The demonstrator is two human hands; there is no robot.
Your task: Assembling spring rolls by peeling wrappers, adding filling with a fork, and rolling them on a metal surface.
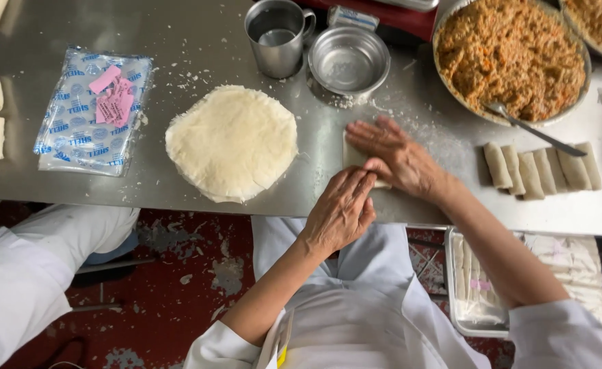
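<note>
Pressing flat, fingers together, the right hand (pixel 393 157) covers a small wrapper (pixel 351 156) on the steel table (pixel 178 41); the left hand (pixel 342 208), loosely curled, touches its near edge.

A commercial food-preparation kitchen is indicated: a stainless steel bench (pixel 198 34), large filling pans (pixel 444 89), stacked wrappers (pixel 232 143), finished rolls (pixel 540 169), white uniforms.

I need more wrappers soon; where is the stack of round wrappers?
In the head view, the stack of round wrappers lies on the steel table, left of both hands, between the plastic packet and the metal mug.
</note>
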